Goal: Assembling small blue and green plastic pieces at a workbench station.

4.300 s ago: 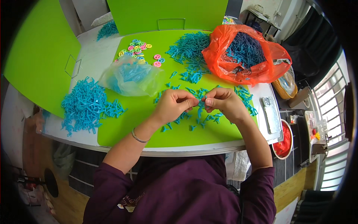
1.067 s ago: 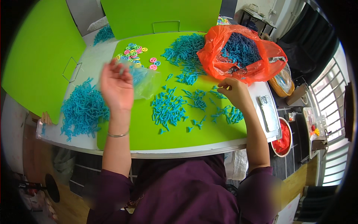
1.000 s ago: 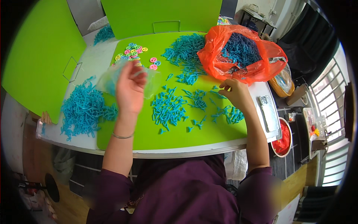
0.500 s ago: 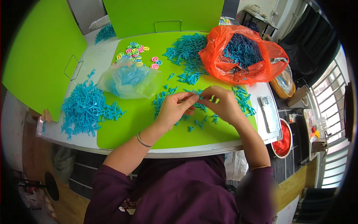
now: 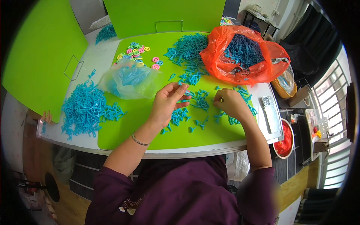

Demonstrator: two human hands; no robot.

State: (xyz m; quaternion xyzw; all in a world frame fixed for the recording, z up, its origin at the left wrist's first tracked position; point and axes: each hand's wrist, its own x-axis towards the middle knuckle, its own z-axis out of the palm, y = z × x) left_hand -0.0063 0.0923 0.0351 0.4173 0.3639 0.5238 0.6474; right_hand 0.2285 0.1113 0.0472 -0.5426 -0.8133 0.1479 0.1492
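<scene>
My left hand [image 5: 169, 103] is raised over the green board [image 5: 138, 135], its thumb and forefinger pinching a small blue plastic piece [image 5: 188, 92]; the other fingers curl loosely below. To its right, my right hand [image 5: 233, 103] is lowered with bent fingers at a scatter of small blue Y-shaped pieces [image 5: 234, 120]. Its fingertips are partly hidden, and I cannot make out what is in them. Between the hands lies another small cluster of blue pieces [image 5: 200, 102]. More blue pieces [image 5: 180, 117] lie under my left hand.
A heap of linked blue pieces [image 5: 84, 108] lies left, beside a translucent bag [image 5: 131, 80]. Colourful rings [image 5: 137, 50] sit behind it. Back right are a blue pile [image 5: 187, 48] and a red bag [image 5: 213, 56]. A phone [image 5: 270, 114] lies right. Another person's hand [image 5: 47, 117] touches the left green panel [image 5: 41, 56].
My hands have come apart. The left moved slightly left and up, keeping a blue piece in its pinch; the right moved right and down to the loose pieces.
</scene>
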